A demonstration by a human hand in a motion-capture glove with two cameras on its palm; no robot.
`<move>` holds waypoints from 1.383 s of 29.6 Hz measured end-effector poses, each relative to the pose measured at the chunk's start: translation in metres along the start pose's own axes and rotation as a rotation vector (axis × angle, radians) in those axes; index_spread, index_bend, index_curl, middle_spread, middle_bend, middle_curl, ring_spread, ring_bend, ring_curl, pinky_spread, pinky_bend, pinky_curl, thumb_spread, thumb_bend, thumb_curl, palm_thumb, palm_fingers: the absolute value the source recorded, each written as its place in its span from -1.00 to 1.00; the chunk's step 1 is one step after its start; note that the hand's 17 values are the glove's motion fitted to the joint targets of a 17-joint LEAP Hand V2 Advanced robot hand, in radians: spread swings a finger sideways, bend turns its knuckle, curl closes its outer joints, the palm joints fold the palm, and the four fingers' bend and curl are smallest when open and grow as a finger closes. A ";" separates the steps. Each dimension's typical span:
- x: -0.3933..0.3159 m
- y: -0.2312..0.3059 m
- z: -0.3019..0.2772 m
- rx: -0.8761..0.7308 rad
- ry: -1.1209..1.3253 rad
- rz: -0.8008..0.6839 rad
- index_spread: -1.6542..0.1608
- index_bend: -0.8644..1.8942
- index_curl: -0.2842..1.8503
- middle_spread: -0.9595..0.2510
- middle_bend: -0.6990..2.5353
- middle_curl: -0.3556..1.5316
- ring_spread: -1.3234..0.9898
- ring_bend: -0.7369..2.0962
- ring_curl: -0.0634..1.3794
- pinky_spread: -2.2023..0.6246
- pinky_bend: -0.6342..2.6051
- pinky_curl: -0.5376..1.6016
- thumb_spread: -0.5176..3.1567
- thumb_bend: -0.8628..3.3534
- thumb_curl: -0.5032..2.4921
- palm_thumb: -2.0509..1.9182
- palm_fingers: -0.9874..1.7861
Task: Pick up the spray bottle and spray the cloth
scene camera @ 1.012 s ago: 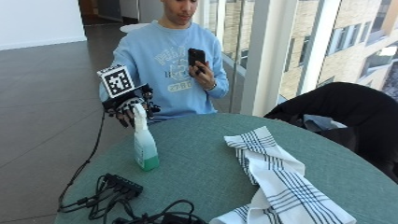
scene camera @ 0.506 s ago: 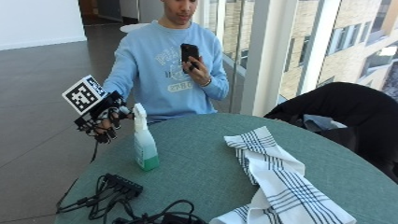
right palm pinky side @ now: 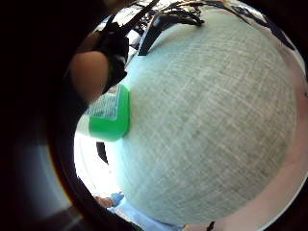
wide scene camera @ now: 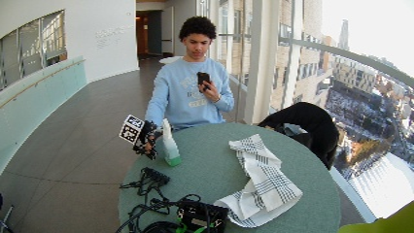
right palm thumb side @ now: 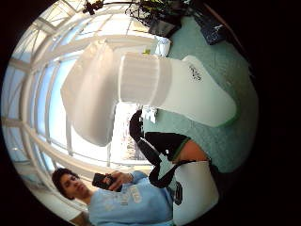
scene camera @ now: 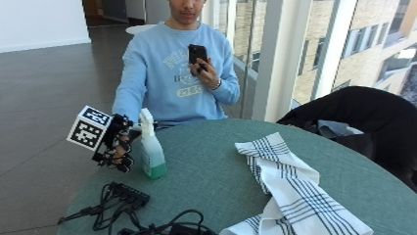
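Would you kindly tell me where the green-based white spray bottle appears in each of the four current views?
Outside view: spray bottle upright beside the gloved right hand.
Wide outside view: bottle near the table edge.
Thumb side palm view: white head fills the centre.
Little finger side palm view: green base.
Shared landmark: green round table.

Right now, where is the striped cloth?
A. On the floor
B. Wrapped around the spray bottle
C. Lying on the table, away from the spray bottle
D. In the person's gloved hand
C: the cloth lies spread on the table, apart from the spray bottle, which stands beside the gloved hand.
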State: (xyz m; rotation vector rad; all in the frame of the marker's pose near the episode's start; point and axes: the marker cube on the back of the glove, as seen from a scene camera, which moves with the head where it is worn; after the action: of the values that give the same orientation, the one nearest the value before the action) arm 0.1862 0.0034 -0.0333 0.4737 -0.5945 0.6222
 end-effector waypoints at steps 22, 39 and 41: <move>-0.014 -0.012 0.042 0.137 -0.155 -0.033 0.45 -0.23 -0.47 0.44 -0.43 -0.22 0.13 -0.20 -0.46 0.71 -0.41 -0.19 -0.24 -0.52 -0.39 0.48 0.36; -0.088 -0.041 0.052 -0.031 -0.012 -0.119 0.48 -0.28 -0.43 0.44 -0.45 -0.21 0.11 -0.18 -0.42 0.70 -0.44 -0.18 -0.30 -0.57 -0.32 0.53 0.45; -0.103 -0.047 0.057 -0.069 0.014 -0.122 0.48 -0.29 -0.44 0.44 -0.45 -0.21 0.11 -0.17 -0.42 0.69 -0.44 -0.18 -0.31 -0.58 -0.32 0.53 0.46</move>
State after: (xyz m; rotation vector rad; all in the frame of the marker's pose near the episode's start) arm 0.1281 -0.1034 -0.0681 0.4372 -0.5678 0.4866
